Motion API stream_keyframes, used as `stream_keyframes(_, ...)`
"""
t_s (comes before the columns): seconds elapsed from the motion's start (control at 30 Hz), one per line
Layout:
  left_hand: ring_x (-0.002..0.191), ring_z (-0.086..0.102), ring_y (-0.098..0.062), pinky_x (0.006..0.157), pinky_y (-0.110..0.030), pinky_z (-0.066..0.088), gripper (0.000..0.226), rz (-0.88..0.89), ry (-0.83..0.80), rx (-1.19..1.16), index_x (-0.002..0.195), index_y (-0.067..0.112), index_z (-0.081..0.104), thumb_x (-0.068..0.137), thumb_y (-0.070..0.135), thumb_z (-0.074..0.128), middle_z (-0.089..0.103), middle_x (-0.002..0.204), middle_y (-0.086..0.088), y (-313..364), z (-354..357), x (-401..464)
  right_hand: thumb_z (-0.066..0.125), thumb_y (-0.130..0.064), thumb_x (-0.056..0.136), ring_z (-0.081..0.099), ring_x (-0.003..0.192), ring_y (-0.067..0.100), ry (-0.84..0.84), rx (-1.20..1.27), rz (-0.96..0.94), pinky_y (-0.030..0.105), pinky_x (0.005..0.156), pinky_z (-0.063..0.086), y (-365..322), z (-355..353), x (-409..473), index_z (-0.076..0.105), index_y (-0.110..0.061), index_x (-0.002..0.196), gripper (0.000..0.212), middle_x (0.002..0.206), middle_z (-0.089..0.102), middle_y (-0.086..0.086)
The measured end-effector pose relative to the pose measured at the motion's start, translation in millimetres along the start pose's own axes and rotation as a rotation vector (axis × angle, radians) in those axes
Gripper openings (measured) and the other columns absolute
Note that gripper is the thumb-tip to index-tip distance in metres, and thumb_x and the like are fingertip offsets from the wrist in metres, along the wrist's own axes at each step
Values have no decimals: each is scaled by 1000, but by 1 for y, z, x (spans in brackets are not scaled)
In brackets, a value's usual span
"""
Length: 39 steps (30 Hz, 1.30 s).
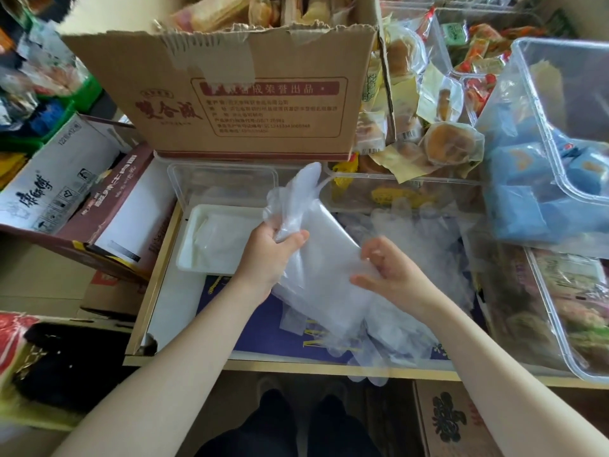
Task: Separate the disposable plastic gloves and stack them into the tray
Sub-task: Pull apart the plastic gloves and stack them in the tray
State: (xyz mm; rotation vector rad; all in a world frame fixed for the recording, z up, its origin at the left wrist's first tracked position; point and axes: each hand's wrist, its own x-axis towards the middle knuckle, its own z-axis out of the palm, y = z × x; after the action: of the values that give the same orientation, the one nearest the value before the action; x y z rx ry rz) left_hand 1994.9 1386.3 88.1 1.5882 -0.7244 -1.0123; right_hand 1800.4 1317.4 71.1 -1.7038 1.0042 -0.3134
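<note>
From the head camera, the left hand [267, 249] grips a thin, translucent, crinkled plastic glove [309, 245] above a loose heap of gloves [412, 291], whose number I cannot tell. The right hand [392, 270] pinches that glove's lower edge with curled fingers. One shallow white rectangular tray [197, 242], just left of the hands, holds flat gloves.

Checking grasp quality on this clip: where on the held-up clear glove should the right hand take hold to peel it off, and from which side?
At the glove's wide cuff edge, coming from the right. The left hand already pinches the finger end, which points up and away, so the cuff hangs low beside the right hand. That edge looks flat and loose, likely letting thumb and fingertips pinch one layer. The white tray sits left.
</note>
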Motion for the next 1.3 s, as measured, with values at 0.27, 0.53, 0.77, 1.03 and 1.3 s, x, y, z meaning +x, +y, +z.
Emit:
stream_keyframes(0.27, 79, 68, -8, 70, -22, 55, 7, -54, 11, -71, 95, 27, 64, 92, 23, 58, 70, 85, 9, 5, -16, -2, 56, -26, 92, 39, 61, 19, 115, 162, 67, 27, 53, 28, -37, 35, 33, 51, 5, 79, 34, 68, 44, 9)
stream_keyframes(0.53, 105, 48, -16, 95, -21, 36, 21, 776, 259, 652, 105, 1, 58, 89, 14, 55, 56, 107, -11, -18, -54, 6, 53, -23, 91, 35, 54, 19, 239, -266, 35, 31, 52, 26, -51, 56, 48, 43, -7, 64, 33, 56, 41, 2)
stream_keyframes(0.77, 132, 24, 3, 98, 3, 18, 72, 223, -159, 336, 144, 20, 26, 88, 61, 43, 25, 141, 17, -33, -65, 18, 56, -22, 91, 33, 53, 19, 94, -328, -132, 31, 51, 22, -70, 75, 57, 51, 2, 71, 31, 58, 41, 3)
stream_keyframes(1.03, 81, 64, -7, 71, -19, 50, 29, -39, -244, -40, 97, 17, 62, 77, 37, 62, 69, 89, 5, -36, -99, 29, 59, -21, 90, 33, 51, 12, -49, -284, -169, 30, 50, 26, -71, 95, 78, 48, -13, 62, 31, 56, 43, 4)
stream_keyframes(1.3, 76, 63, -13, 75, -31, 50, 6, -188, 23, -236, 91, 20, 60, 89, 14, 59, 67, 85, 2, -51, -129, 65, 68, -20, 83, 43, 55, 8, -137, -210, 53, 25, 51, 33, -64, 114, 110, 56, -23, 70, 18, 63, 50, -5)
